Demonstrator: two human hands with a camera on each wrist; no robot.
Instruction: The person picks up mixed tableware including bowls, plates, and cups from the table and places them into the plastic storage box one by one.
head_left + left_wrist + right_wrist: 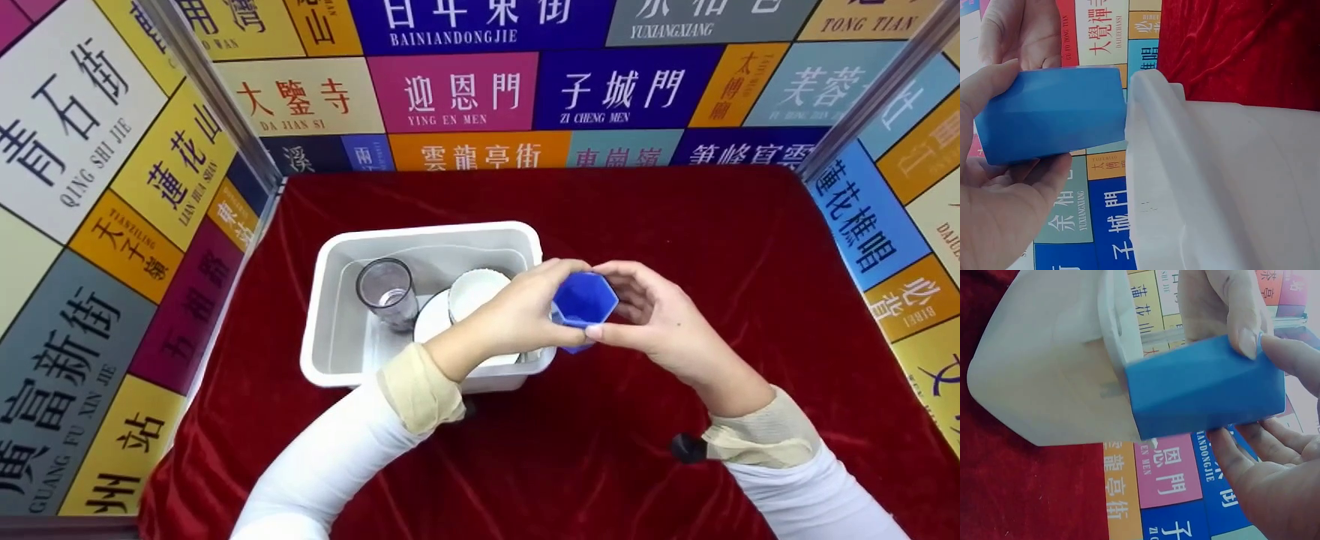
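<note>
A blue six-sided cup, its open mouth turned up toward the head camera, is held up at the right edge of a white plastic tub. My left hand grips its left side, thumb near the front and fingers behind. From the other side, my right hand holds it between thumb and curled fingers. In the left wrist view the cup's smooth blue side shows between thumb and fingers. The right wrist view has the cup's lower end overlapping the tub's rim.
Inside the tub stand a clear purplish drinking glass and a white bowl over a white plate, partly hidden by my left arm. Dark red velvet covers the table. Panels with printed street names enclose the back and sides.
</note>
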